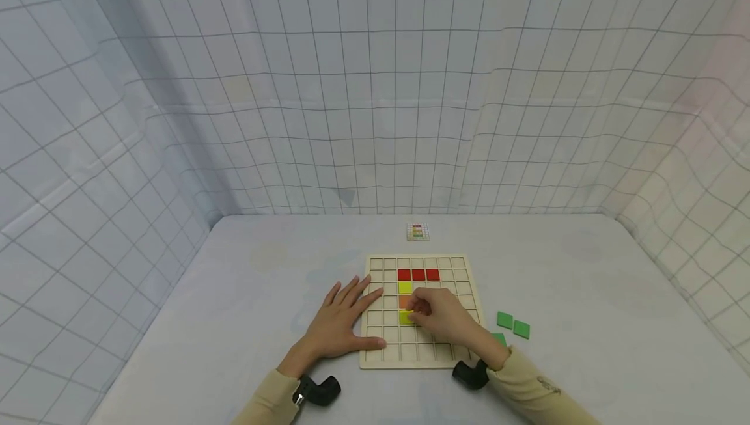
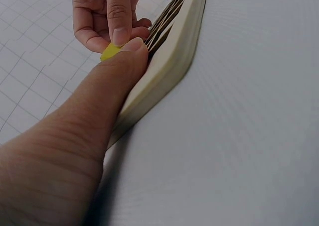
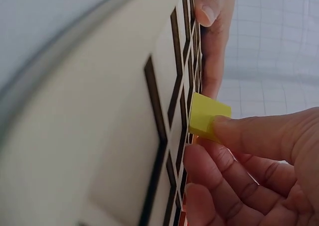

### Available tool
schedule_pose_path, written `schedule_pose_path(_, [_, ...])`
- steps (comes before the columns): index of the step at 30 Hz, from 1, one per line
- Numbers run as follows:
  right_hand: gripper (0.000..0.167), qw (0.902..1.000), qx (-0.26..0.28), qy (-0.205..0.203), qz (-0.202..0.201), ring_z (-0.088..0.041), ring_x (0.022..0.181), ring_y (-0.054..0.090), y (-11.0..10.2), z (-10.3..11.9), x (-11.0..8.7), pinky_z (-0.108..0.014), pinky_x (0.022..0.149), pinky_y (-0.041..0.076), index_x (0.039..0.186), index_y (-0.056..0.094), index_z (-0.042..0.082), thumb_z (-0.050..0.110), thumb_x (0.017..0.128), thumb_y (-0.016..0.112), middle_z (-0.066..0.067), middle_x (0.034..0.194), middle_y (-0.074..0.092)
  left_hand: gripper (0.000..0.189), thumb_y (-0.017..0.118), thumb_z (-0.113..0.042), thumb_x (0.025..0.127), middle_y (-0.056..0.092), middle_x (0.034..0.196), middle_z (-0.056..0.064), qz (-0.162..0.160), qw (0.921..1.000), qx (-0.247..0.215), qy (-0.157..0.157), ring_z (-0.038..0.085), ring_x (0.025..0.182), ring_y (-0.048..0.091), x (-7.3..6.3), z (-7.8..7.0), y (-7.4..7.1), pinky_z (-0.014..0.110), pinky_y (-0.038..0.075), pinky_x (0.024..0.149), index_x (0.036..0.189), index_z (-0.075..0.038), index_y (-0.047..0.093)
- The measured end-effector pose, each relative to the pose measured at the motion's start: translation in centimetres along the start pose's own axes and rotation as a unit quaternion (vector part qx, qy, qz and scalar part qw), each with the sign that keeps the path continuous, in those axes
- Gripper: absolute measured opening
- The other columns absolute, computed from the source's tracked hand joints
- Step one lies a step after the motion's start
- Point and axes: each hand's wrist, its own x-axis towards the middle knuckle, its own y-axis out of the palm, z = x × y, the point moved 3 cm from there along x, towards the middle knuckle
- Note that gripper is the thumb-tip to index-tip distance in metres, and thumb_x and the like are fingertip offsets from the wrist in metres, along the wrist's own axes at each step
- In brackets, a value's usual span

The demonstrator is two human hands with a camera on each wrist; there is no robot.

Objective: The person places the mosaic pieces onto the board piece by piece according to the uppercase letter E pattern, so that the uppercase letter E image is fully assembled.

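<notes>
A wooden grid board (image 1: 391,353) lies on the white table. My left hand (image 1: 334,327) has its fingers spread, with thumb and fingertips resting on the board's left side. Over the middle of the grid, my right hand (image 1: 442,314) pinches a yellow square tile (image 3: 207,111) between thumb and fingers. That tile stands tilted, one edge at the grid. Above it in the same column are an orange tile (image 1: 404,302), partly behind the fingers, and another yellow tile (image 1: 405,287). Several red tiles (image 1: 418,274) form a row at the top of that column.
Green tiles (image 1: 504,320) lie on the table right of the board, one partly hidden by the right wrist. A small card (image 1: 418,232) with a coloured grid pattern lies beyond the board's far edge. Grid-patterned white curtains (image 1: 375,119) surround the table.
</notes>
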Motion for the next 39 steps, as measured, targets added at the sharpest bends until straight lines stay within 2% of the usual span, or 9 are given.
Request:
schedule_pose_path(8, [0.009, 0.9998, -0.01, 0.014, 0.009, -0.006, 0.065, 0.049, 0.0, -0.3, 0.0, -0.023, 0.058, 0.044, 0.085, 0.066, 0.012, 0.006, 0.083, 0.072, 0.011, 0.073, 0.055, 0.094, 0.051, -0.079, 0.076, 0.019, 0.156, 0.005, -0.004, 1.0, -0.003, -0.002, 0.026, 0.142, 0.013, 0.0, 0.1, 0.2, 0.052, 0.007, 0.111, 0.151, -0.026, 0.031])
schedule_pose_path(18, [0.006, 0.9988, -0.042, 0.013, 0.022, -0.008, 0.068, 0.048, -0.1, 0.2, -0.5, -0.022, 0.059, 0.044, 0.09, 0.069, 0.01, 0.006, 0.086, 0.069, 0.009, 0.079, 0.053, 0.095, 0.049, -0.08, 0.075, 0.014, 0.158, 0.002, 0.014, 0.9998, 0.003, -0.015, 0.022, 0.143, 0.008, -0.1, 0.3, 0.4, 0.048, 0.001, 0.112, 0.152, -0.029, 0.026])
schedule_pose_path(25, [0.005, 0.9974, -0.063, -0.009, 0.034, -0.007, 0.07, 0.047, -0.2, -0.1, -0.9, -0.021, 0.06, 0.044, 0.091, 0.069, 0.01, 0.009, 0.087, 0.069, 0.009, 0.082, 0.052, 0.095, 0.048, -0.081, 0.075, 0.012, 0.158, 0.0, 0.018, 0.9997, 0.003, -0.017, 0.022, 0.143, 0.007, 0.0, 0.3, 0.4, 0.046, 0.0, 0.112, 0.152, -0.03, 0.025])
schedule_pose_path(33, [0.022, 0.9956, -0.058, -0.027, 0.069, -0.006, 0.076, 0.048, -0.6, -0.3, -1.6, -0.023, 0.065, 0.045, 0.109, 0.07, 0.007, 0.013, 0.088, 0.068, 0.008, 0.092, 0.055, 0.095, 0.049, -0.08, 0.075, 0.016, 0.157, 0.003, 0.006, 0.9999, 0.0, -0.01, 0.024, 0.143, 0.011, 0.0, 0.1, 0.1, 0.05, 0.004, 0.111, 0.151, -0.027, 0.029])
schedule_pose_path(36, [0.028, 0.9946, -0.048, -0.022, 0.089, -0.006, 0.08, 0.048, -0.7, -0.4, -2.0, -0.024, 0.069, 0.045, 0.116, 0.068, 0.007, 0.015, 0.089, 0.068, 0.007, 0.098, 0.054, 0.095, 0.049, -0.08, 0.076, 0.016, 0.157, 0.003, 0.012, 0.9999, 0.0, -0.012, 0.025, 0.143, 0.011, 0.0, 0.0, 0.0, 0.05, 0.004, 0.111, 0.151, -0.027, 0.028])
schedule_pose_path(39, [0.031, 0.9931, -0.039, -0.038, 0.104, -0.008, 0.084, 0.048, -0.9, -0.5, -2.6, -0.025, 0.073, 0.045, 0.119, 0.066, 0.008, 0.013, 0.089, 0.068, 0.006, 0.102, 0.053, 0.095, 0.048, -0.08, 0.076, 0.015, 0.157, 0.003, 0.015, 0.9998, 0.0, -0.014, 0.025, 0.143, 0.01, 0.0, -0.1, 0.0, 0.049, 0.003, 0.112, 0.152, -0.028, 0.027])
